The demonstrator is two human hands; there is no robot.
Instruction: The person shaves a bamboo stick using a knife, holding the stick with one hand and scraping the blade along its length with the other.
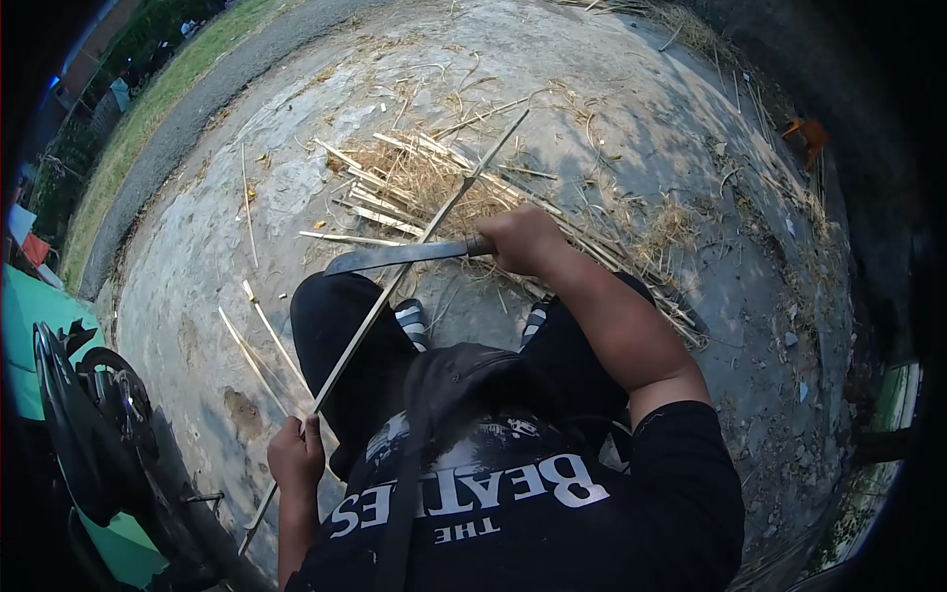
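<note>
The hands are apart, each closed on an item. The left hand [296,456] grips a long strip [355,343] toward its lower end; the right hand [525,240] grips a knife [434,252] by its handle [480,246]. The blade [360,259] crosses the strip near the left knee [330,301]; contact cannot be confirmed. Pale strips [380,209] lie piled on the ground [202,326].

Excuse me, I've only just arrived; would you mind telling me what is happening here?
A person with bent knees holds a long, thin strip near its lower end in the left hand. The right hand grasps the handle of a broad-bladed knife, whose blade crosses the strip near the left knee; whether it is cutting in is unclear. Ahead, pale split pieces and curly shavings lie heaped on the ground.
</note>
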